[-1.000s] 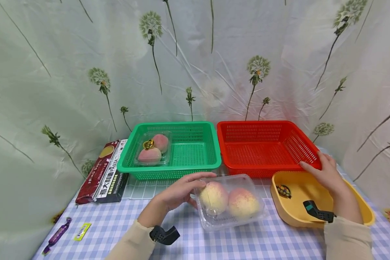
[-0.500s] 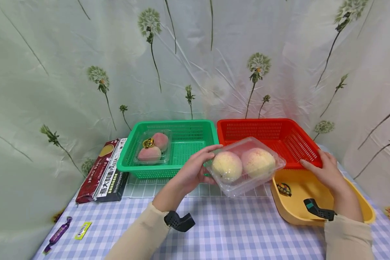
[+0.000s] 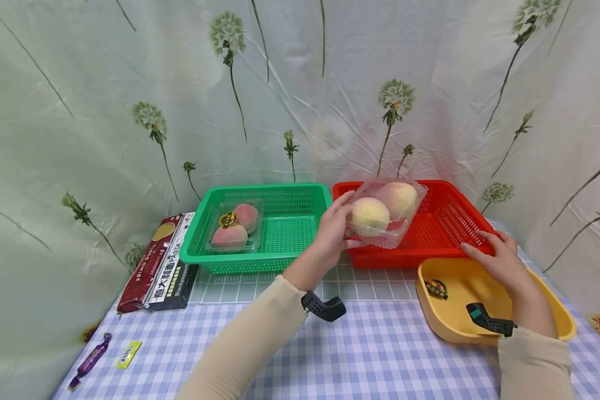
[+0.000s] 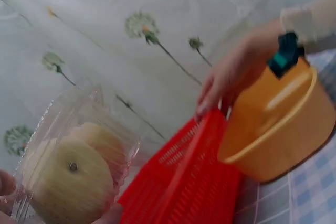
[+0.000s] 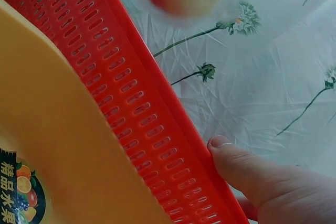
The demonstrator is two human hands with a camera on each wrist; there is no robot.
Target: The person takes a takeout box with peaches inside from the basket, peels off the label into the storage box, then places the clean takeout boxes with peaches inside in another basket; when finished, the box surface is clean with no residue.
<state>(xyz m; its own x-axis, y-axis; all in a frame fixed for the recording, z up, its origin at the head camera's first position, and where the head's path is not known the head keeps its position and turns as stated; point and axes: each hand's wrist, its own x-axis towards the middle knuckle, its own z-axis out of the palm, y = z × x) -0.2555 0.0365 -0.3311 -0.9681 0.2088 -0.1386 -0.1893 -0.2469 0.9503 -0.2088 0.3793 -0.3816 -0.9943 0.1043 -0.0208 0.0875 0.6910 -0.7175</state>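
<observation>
Near the frame's centre, our left hand (image 3: 334, 225) grips a clear peach box (image 3: 391, 232) by the red basket (image 3: 432, 236); at right, our right hand (image 3: 504, 264) pinches the basket's rim.

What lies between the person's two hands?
In the head view: the clear fruit pack, gripped by the left hand, and part of the red basket, whose rim the right hand grips.
</observation>
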